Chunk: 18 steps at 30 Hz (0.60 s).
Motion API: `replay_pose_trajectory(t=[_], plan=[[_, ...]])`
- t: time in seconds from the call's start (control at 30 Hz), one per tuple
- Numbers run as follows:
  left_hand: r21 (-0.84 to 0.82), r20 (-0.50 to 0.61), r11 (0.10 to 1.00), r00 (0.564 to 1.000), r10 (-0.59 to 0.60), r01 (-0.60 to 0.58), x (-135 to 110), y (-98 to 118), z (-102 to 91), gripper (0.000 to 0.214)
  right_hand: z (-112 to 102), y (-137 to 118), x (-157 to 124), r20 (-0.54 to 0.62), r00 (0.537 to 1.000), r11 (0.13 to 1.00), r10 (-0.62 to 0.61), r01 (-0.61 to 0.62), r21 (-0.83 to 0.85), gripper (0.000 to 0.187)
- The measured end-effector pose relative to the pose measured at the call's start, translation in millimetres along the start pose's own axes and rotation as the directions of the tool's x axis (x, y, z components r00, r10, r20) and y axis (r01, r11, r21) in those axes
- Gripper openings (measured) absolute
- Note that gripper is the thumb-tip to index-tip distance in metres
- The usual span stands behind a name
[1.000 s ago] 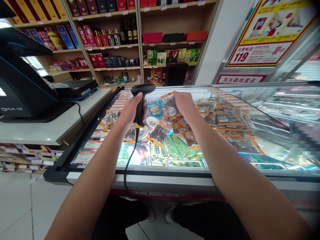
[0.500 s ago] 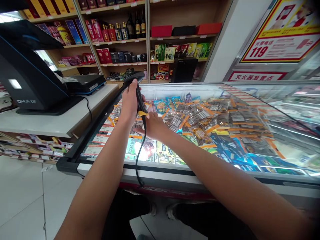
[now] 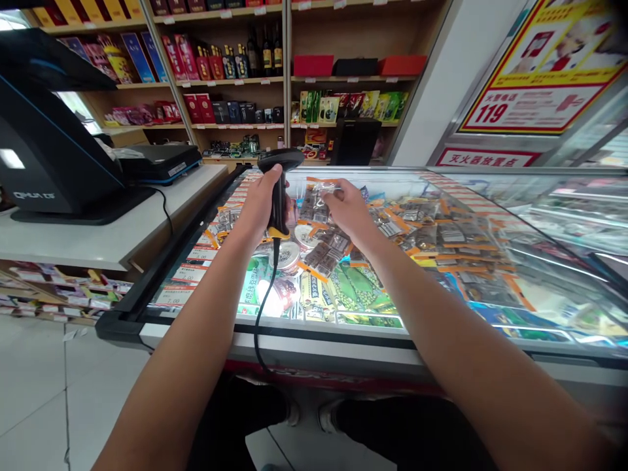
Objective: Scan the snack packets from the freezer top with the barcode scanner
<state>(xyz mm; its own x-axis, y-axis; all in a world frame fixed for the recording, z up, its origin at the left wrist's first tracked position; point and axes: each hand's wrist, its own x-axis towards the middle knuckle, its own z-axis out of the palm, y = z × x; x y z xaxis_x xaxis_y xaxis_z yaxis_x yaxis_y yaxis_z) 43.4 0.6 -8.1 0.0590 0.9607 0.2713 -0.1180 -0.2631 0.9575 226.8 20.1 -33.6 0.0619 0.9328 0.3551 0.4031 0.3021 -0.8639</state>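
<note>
To your left, a black terminal (image 3: 63, 140) with a thin blue line stands on a white counter (image 3: 93, 245), and a flat black device (image 3: 159, 160) sits just behind it. Ahead of you, wooden shelves (image 3: 366, 36) carry dark bottles (image 3: 266, 55), then a red box (image 3: 313, 65), a black box (image 3: 356, 67) and an orange-red box (image 3: 402, 65) in a row, with green pouches (image 3: 311, 106) one level below. Under those stands a dark upright object (image 3: 356, 142), perhaps a speaker; it is too dark to tell. On your right hangs a yellow-and-white poster (image 3: 532, 104) reading 119, above a smaller red-bordered sign (image 3: 487, 159). Pale floor tiles (image 3: 32, 386) show at lower left.
</note>
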Motion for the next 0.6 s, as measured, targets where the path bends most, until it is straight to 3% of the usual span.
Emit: replay_pose_trajectory(t=[0.27,0.43,0.5,0.6], plan=[[0.094,0.244,0.992,0.964,-0.104,0.083,-5.4,-3.5,3.3,0.05,-18.9,17.0,18.6,-0.104,0.994,0.997,-0.046,0.052,0.061,0.016],[0.14,0.439,0.982,0.882,-0.174,0.125,-11.5,-4.4,4.6,0.046,-20.6,29.8,27.9,-0.173,0.985,0.986,-0.023,0.052,0.159,0.019],[0.186,0.471,0.975,0.859,-0.2,0.125,-13.7,-4.8,5.9,0.044,-22.9,33.2,31.1,-0.214,0.977,0.981,0.006,0.036,0.191,0.02],[0.236,0.468,0.966,0.858,-0.211,0.108,-15.2,-5.6,7.9,0.043,-27.2,38.2,35.3,-0.231,0.971,0.97,0.058,0.0,0.242,0.021]])
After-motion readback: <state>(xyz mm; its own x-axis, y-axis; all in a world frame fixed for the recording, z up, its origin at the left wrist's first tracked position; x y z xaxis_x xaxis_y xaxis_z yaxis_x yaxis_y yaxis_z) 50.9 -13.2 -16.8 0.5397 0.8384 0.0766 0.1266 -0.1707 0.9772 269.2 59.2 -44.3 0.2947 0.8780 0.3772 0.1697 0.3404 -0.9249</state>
